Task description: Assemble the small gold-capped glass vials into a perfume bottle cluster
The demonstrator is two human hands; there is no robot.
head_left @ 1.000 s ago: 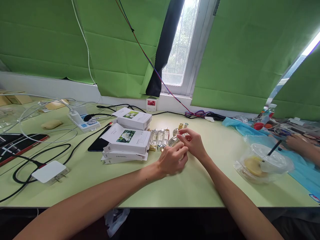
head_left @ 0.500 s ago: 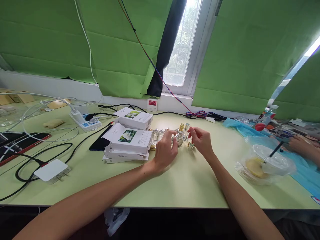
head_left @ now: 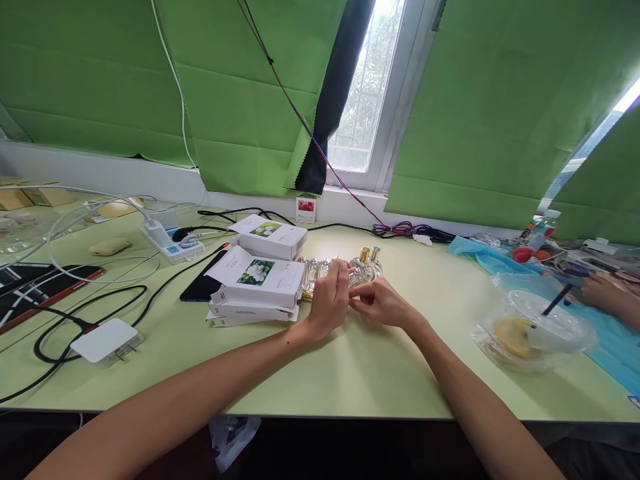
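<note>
My left hand [head_left: 330, 299] is over a group of shiny gold and silver pieces [head_left: 315, 268], its fingers bent and pressed together. What lies under those fingers is hidden. Close against it, my right hand [head_left: 384, 301] is closed in a pinch, thumb and index finger meeting at the left fingertips; whatever they hold is too small to make out. Just behind the hands stand a gold cylinder [head_left: 365, 255] and a silver cylinder [head_left: 375, 253], beside rounded silvery shapes. White boxes with flower pictures [head_left: 270, 283] are stacked left of my left hand, the top one with its flap raised.
A dark phone [head_left: 200, 283] lies partly beneath the boxes. Further left are a power strip [head_left: 173, 243], a white charger [head_left: 107, 341] and looping cables. At right stands a bagged plastic cup [head_left: 530, 333] with a straw. Another person's hand [head_left: 607, 293] is at the far right.
My right hand has moved left and slightly down to meet my left hand. The small metallic piece that lay below it no longer shows there. My left fingers have drawn closer together.
</note>
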